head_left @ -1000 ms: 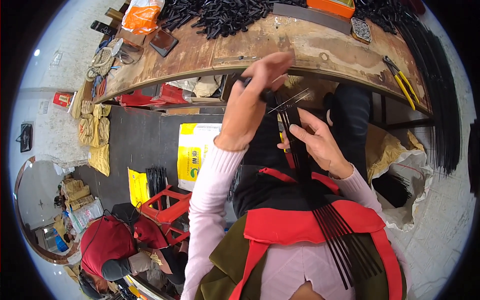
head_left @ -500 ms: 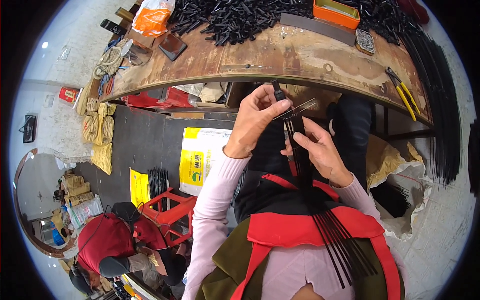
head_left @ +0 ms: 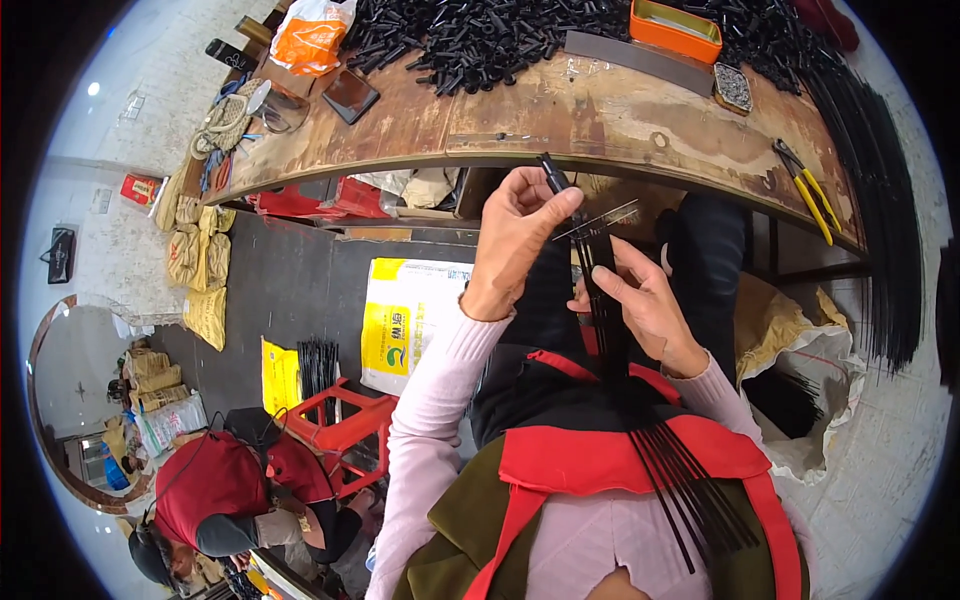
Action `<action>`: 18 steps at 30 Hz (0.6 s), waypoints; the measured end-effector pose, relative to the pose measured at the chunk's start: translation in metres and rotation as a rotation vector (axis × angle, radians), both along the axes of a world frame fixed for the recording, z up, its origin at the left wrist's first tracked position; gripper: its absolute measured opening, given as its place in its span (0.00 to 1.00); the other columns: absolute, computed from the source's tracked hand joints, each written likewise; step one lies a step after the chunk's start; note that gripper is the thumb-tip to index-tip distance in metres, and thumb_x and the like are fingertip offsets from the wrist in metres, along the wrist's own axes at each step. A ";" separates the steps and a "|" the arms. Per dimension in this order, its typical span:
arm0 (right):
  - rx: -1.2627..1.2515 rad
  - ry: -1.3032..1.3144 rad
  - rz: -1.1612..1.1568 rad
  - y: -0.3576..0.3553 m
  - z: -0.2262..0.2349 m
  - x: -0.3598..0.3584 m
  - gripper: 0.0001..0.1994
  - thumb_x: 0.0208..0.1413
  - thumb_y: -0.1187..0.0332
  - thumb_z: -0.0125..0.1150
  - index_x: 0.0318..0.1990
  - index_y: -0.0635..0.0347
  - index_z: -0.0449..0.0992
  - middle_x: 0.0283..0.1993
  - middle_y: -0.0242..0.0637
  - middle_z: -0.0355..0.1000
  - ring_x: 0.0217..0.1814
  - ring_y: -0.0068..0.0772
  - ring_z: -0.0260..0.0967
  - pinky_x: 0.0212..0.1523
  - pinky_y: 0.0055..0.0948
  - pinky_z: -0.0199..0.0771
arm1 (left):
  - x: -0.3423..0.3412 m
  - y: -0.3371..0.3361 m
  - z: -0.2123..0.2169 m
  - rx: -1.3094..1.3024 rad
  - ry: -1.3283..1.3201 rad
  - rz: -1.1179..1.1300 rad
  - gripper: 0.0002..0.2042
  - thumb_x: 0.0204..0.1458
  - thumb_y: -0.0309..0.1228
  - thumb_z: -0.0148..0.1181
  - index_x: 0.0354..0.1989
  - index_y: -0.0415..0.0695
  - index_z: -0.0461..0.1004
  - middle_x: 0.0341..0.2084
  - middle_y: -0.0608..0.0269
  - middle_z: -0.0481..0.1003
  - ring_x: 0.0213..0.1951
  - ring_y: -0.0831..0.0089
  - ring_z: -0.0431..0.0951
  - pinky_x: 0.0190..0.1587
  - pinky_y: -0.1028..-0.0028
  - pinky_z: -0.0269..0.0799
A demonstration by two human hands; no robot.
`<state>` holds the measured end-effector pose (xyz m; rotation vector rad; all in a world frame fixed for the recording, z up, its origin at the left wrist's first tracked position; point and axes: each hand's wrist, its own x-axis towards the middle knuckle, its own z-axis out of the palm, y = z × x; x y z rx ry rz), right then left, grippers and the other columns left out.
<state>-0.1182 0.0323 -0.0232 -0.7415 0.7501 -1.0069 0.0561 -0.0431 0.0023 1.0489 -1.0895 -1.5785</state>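
Left hand pinched on a black cap, right hand clenched around black rods. Just beyond, bench with cap pile, orange tin, pliers.

Orange bag on bench; white-yellow sack on floor.

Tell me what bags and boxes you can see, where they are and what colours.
White and yellow sack: flat on the dark floor under the workbench, rectangular.
Yellow bag: on the floor by the red stool, small.
Orange and white plastic bag: on the workbench's far left end, crumpled.
Orange tray: on the workbench among black parts, rectangular.
Tan sacks: stacked along the left wall.
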 end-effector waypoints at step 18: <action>0.011 0.014 -0.009 -0.001 -0.001 0.001 0.22 0.64 0.69 0.56 0.63 0.64 0.63 0.42 0.35 0.70 0.42 0.27 0.71 0.49 0.40 0.79 | -0.007 0.009 0.014 0.163 0.152 0.021 0.17 0.55 0.30 0.65 0.50 0.38 0.70 0.36 0.65 0.77 0.39 0.80 0.76 0.44 0.80 0.71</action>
